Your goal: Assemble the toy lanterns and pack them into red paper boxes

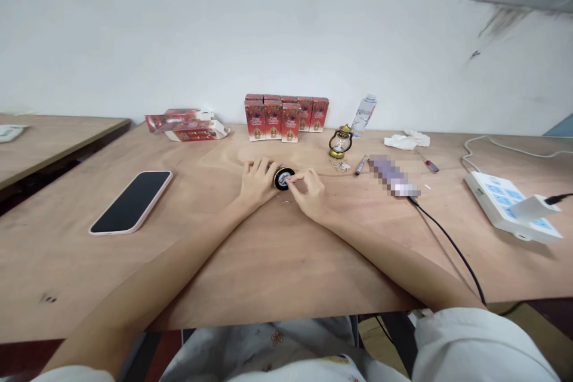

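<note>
A small round black disc with a pale centre (283, 179) lies on the wooden table (268, 262). My left hand (256, 181) rests on the table beside it, fingers curled against its left edge. My right hand (308, 190) pinches at the disc's right side with thumb and forefinger; whatever is between the fingertips is too small to make out. A small brass-coloured lantern (340, 142) stands just beyond, to the right of the hands.
Several red boxes (285, 117) stand at the back, with flattened ones (188, 124) to their left. A black phone in a pink case (132, 200) lies left. A screwdriver (428, 162), pen (360, 165), power strip (510, 205) with cable, tissue (406, 140) and bottle (363, 113) sit right.
</note>
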Demonstrator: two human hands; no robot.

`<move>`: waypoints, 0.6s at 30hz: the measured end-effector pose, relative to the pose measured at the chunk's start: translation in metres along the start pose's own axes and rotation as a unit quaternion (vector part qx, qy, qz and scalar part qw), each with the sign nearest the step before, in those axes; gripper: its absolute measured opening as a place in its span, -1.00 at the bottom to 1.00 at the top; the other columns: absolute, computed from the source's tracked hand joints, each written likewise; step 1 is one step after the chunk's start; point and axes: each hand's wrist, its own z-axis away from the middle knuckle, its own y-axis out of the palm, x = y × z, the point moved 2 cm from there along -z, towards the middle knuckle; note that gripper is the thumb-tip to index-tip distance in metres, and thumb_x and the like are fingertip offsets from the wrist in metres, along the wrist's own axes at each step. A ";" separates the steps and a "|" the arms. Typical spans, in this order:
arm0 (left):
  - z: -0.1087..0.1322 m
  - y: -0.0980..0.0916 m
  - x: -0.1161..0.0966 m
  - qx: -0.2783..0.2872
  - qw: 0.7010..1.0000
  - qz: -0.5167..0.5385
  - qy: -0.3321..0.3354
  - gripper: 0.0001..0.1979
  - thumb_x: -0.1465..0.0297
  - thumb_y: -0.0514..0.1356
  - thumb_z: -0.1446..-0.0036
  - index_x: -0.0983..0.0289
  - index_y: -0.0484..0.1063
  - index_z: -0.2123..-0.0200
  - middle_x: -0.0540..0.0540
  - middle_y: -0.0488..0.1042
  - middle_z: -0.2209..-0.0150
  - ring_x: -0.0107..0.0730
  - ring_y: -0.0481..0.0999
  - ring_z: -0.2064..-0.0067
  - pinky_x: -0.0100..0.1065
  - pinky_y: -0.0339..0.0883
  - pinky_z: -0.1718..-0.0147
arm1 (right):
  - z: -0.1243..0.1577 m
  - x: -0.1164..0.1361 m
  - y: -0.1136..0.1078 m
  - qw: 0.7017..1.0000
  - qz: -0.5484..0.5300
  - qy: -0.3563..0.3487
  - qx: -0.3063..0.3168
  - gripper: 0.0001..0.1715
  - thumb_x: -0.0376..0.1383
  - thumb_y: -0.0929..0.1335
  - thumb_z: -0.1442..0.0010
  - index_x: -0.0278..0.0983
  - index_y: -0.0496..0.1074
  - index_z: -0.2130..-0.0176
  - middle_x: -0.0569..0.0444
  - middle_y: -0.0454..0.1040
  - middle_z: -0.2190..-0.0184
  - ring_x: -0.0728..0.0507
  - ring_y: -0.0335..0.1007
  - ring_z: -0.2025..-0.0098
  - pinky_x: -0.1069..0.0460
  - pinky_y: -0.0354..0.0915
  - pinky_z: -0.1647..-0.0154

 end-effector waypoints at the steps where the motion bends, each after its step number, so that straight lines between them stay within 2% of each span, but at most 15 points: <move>1: 0.000 0.000 -0.001 -0.001 1.000 0.000 0.004 -0.67 0.24 0.15 -0.08 0.24 0.37 0.10 0.24 0.46 0.15 -0.07 0.42 0.13 -0.13 0.09 0.17 | 0.000 0.000 0.000 1.000 0.003 0.003 0.003 -0.90 -0.33 0.28 -0.21 -0.20 0.33 0.38 0.07 0.47 0.42 -0.11 0.39 0.30 -0.07 0.35 0.19; 13: 0.000 0.001 -0.002 0.003 1.000 -0.016 0.003 -0.67 0.22 0.15 -0.07 0.24 0.37 0.11 0.23 0.46 0.17 -0.07 0.44 0.17 -0.14 0.10 0.19 | 0.000 0.003 0.000 1.000 0.009 -0.020 -0.003 -0.93 -0.31 0.30 -0.21 -0.20 0.33 0.36 0.07 0.45 0.42 -0.10 0.36 0.33 -0.04 0.33 0.25; 18: 0.000 0.001 -0.001 0.007 1.000 -0.005 0.003 -0.65 0.20 0.15 -0.08 0.24 0.37 0.10 0.24 0.46 0.16 -0.07 0.43 0.16 -0.13 0.09 0.18 | 0.000 0.001 0.000 1.000 0.006 -0.010 0.011 -0.93 -0.29 0.30 -0.22 -0.21 0.34 0.34 0.06 0.47 0.40 -0.10 0.38 0.30 -0.05 0.34 0.21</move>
